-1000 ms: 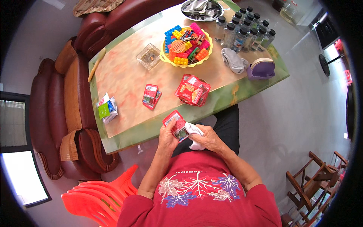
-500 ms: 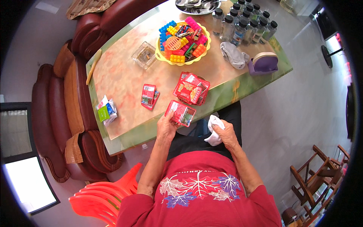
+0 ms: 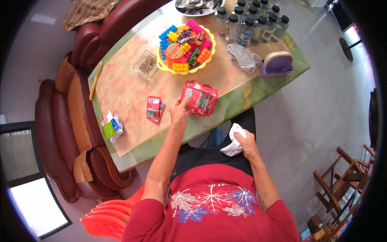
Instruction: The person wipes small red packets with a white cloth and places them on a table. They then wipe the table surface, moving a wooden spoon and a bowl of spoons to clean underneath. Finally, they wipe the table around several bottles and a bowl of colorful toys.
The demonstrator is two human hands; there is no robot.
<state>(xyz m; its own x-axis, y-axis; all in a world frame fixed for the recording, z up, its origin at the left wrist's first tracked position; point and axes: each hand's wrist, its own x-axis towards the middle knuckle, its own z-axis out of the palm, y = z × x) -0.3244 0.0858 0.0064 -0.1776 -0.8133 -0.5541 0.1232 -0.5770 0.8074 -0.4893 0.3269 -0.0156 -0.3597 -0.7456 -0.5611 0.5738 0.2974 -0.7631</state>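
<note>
My left hand (image 3: pixel 179 109) pinches the left edge of a flat red packet (image 3: pixel 194 98) with rounded corners and a picture panel. This packet lies over a stack of similar red packets (image 3: pixel 214 93) near the table's front edge; whether it rests fully on them I cannot tell. To the left, two overlapping red packets (image 3: pixel 153 108) lie apart from the stack. My right hand (image 3: pixel 248 146) is closed around a crumpled white cloth (image 3: pixel 232 142), held above my lap just off the table edge.
Behind the stack stands a yellow basket (image 3: pixel 160 64) of toy bricks, beside a glass ashtray (image 3: pixel 146 65). A grey cloth (image 3: pixel 242 58), a purple container (image 3: pixel 277 69) and several capped bottles (image 3: pixel 246 30) occupy the right. Snack wrappers (image 3: pixel 113 127) lie at the left edge of the table (image 3: pixel 129 133).
My left hand has moved forward, bringing the red packet from the table's front edge onto the stack. My right hand still grips the white cloth, slightly lower and farther right.
</note>
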